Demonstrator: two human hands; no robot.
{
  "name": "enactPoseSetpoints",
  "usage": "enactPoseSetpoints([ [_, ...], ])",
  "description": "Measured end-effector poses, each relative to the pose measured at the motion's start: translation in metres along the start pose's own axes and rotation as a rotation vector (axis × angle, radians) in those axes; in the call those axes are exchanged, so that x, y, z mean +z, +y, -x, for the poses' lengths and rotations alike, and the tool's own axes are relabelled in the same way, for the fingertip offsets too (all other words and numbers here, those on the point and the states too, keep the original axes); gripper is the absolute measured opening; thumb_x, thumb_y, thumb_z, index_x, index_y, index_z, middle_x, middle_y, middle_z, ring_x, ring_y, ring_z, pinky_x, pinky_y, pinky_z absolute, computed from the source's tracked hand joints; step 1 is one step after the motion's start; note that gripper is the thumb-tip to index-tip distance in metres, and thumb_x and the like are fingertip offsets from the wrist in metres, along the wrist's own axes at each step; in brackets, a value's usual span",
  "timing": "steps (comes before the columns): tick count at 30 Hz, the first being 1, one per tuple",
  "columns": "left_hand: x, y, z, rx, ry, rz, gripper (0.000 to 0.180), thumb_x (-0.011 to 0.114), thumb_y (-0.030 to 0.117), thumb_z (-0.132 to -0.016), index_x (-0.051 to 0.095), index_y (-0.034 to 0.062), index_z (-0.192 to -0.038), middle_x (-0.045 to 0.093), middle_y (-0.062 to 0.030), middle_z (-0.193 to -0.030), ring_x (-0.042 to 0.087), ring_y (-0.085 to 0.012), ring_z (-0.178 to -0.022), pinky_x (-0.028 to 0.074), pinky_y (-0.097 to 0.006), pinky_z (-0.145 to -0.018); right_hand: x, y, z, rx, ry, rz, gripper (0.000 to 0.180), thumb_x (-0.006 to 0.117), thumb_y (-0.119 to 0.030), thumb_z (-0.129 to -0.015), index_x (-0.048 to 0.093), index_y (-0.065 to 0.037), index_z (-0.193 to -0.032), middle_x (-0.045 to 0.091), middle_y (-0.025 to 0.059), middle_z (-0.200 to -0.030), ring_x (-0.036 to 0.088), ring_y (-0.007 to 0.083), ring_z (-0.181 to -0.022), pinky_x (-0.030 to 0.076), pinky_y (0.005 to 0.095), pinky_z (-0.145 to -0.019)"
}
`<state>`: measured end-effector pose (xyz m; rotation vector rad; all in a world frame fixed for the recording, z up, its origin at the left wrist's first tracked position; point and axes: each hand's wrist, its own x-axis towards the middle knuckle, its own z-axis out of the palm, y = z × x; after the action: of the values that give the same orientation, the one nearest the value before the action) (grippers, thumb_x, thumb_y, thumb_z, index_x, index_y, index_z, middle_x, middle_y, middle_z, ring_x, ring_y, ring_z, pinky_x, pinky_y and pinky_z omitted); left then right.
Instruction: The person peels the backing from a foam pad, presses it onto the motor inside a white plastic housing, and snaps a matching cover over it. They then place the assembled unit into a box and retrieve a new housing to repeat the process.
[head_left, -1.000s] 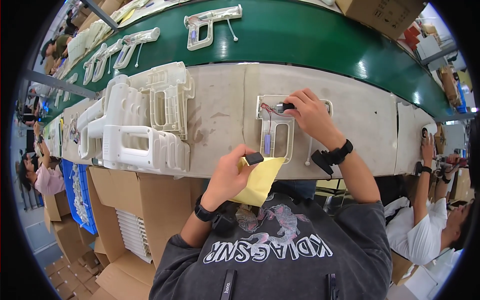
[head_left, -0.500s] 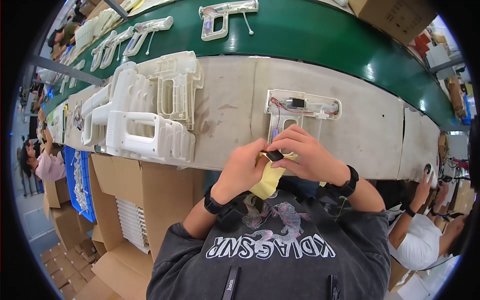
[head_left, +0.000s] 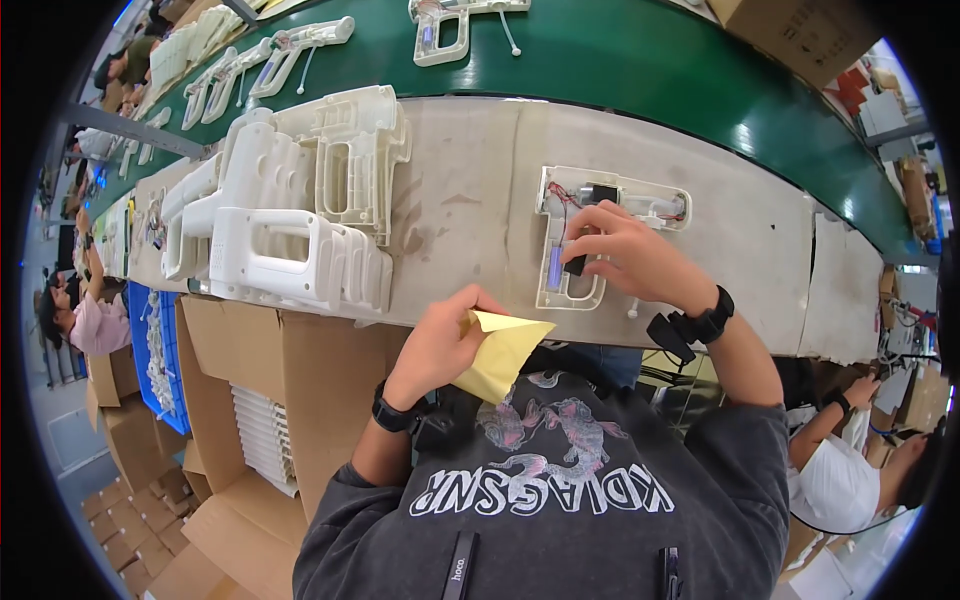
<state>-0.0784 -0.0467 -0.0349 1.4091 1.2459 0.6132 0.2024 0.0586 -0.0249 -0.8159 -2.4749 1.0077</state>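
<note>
My left hand is closed on a sheet of yellow paper, held in front of my body at the bench edge. Between the fingertips of my right hand is a small black pad. That hand is over the handle part of an open white gun-shaped shell lying on the bench. Inside the shell are a dark motor, thin red wires and a purple cylindrical cell. My right hand covers part of the shell's middle.
White shell halves stand stacked on the bench at left. Beyond, a green conveyor belt carries several similar white assemblies. Below the bench are an open cardboard box and a blue crate. Other people sit at both sides.
My right hand has moved away from the yellow paper, taking the black pad up and right to the shell. My left hand has shifted left and down with the paper.
</note>
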Motion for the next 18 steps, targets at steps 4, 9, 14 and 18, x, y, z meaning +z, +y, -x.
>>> enactPoseSetpoints([
  [4,-0.001,-0.002,0.003,-0.009,0.049,0.054,0.022,0.054,-0.010,-0.084,0.062,-0.0010,-0.102,0.069,-0.0128,-0.093,0.066,-0.0230,-0.086,0.050,-0.032,-0.082,0.004,0.000,-0.010,-0.025,-0.096,-0.003,0.034,0.070,0.008,-0.072,0.069,-0.010,-0.101,0.055,0.0050,-0.107,0.054,0.0270,-0.104,0.047,0.0394,-0.091],
  [9,-0.003,-0.008,0.007,-0.045,0.038,0.082,0.016,0.058,-0.009,-0.087,0.061,-0.0019,-0.101,0.069,-0.0096,-0.095,0.064,-0.0172,-0.090,0.050,-0.029,-0.083,0.007,0.004,-0.016,-0.042,-0.157,0.050,0.036,0.066,0.007,-0.076,0.069,-0.012,-0.106,0.053,0.0058,-0.106,0.053,0.0286,-0.104,0.047,0.0404,-0.092],
  [14,-0.004,-0.010,0.010,-0.081,0.014,0.103,0.011,0.062,-0.006,-0.090,0.060,-0.0022,-0.100,0.068,-0.0070,-0.097,0.064,-0.0133,-0.093,0.051,-0.028,-0.084,0.003,-0.003,-0.015,0.007,-0.172,0.047,0.041,0.064,0.009,-0.077,0.068,-0.013,-0.111,0.053,0.0065,-0.108,0.054,0.0283,-0.106,0.047,0.0399,-0.092],
  [18,-0.001,0.006,0.009,-0.063,0.019,0.142,0.016,0.061,-0.006,-0.087,0.062,-0.0010,-0.102,0.069,-0.0089,-0.095,0.065,-0.0168,-0.091,0.051,-0.029,-0.083,-0.009,-0.019,0.014,0.114,0.048,-0.024,0.045,0.068,0.007,-0.077,0.065,-0.009,-0.120,0.057,0.0078,-0.108,0.057,0.0255,-0.105,0.047,0.0380,-0.093],
])
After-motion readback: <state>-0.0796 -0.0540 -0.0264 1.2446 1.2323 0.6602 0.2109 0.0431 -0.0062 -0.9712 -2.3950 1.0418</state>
